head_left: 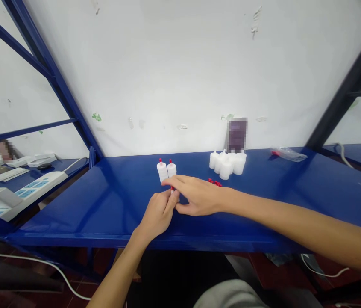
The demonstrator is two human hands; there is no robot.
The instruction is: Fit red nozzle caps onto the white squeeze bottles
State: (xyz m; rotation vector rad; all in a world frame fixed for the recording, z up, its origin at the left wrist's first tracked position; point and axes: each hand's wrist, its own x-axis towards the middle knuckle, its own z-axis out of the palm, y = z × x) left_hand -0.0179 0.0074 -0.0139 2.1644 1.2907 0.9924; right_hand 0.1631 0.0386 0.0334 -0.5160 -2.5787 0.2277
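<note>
My left hand (159, 212) is closed around a small white squeeze bottle (178, 198), mostly hidden by the fingers. A red cap (172, 188) shows at its top. From the right, my right hand (198, 195) curves over this bottle, its fingertips closed at the cap and its thumb lower down by the bottle's side. Just behind the hands stand two white bottles with red caps (162, 170), side by side. Beyond my right wrist lie several loose red caps (215, 182). A group of several uncapped white bottles (226, 167) stands farther back on the right.
The blue table (119, 192) runs up to a white wall. A pixelated dark upright object (237, 134) leans there behind the uncapped bottles. A clear plastic bag (289, 154) with something red lies at the right rear. Blue frame posts flank the table; a white power strip (36, 188) lies left.
</note>
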